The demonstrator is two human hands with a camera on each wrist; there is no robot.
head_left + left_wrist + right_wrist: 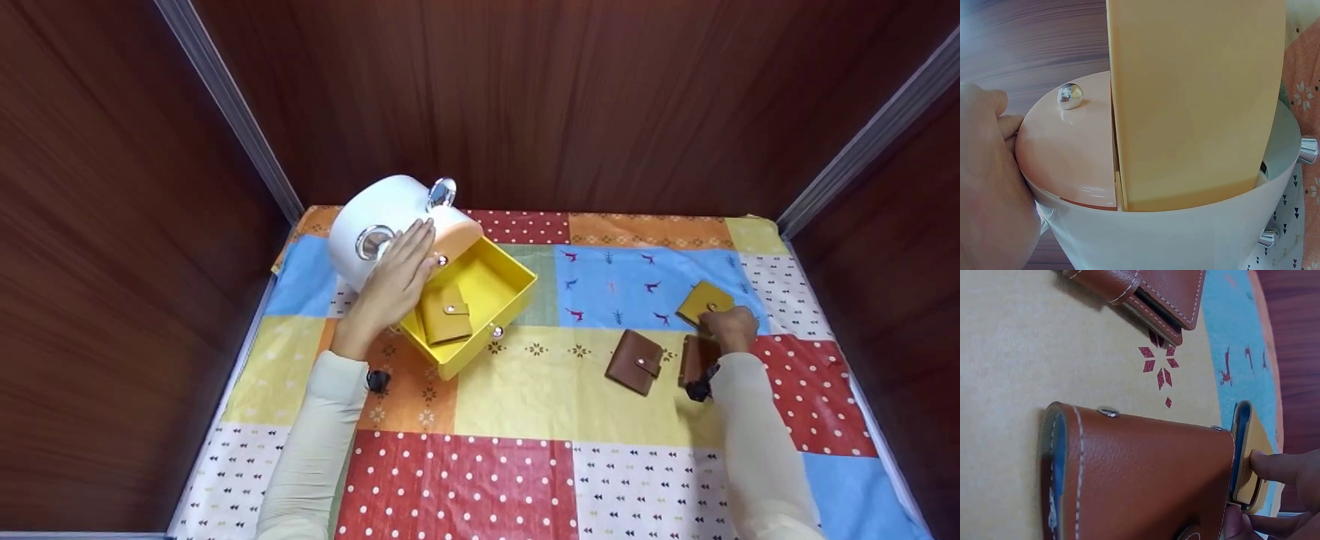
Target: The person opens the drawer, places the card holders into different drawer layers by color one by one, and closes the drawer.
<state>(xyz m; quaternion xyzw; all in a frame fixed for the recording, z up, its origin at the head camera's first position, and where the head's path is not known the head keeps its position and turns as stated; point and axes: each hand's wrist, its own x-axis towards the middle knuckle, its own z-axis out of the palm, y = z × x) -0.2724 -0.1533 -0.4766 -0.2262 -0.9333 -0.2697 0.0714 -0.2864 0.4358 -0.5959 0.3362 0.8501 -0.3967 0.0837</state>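
My left hand [394,289] rests on a rounded white storage box [390,199], its fingers fairly straight and lying across the top. From that box a yellow drawer [517,283] is pulled out, with a mustard snap wallet [439,322] inside. Beside the drawer is a peach-coloured front [1061,146] with a silver knob. Over at the right, my right hand [731,328] pinches the near edge of another mustard wallet [703,300]; in the right wrist view the thumb lies on its face. Just below that hand is a brown wallet [1145,461], partly covered by it.
A second brown wallet [634,364] lies to the left of the right hand. The patchwork tablecloth [517,390] spreads over the table. Dark wood panels [525,105] stand at the back and both sides. A round silver-rimmed piece [442,193] sticks up from the box.
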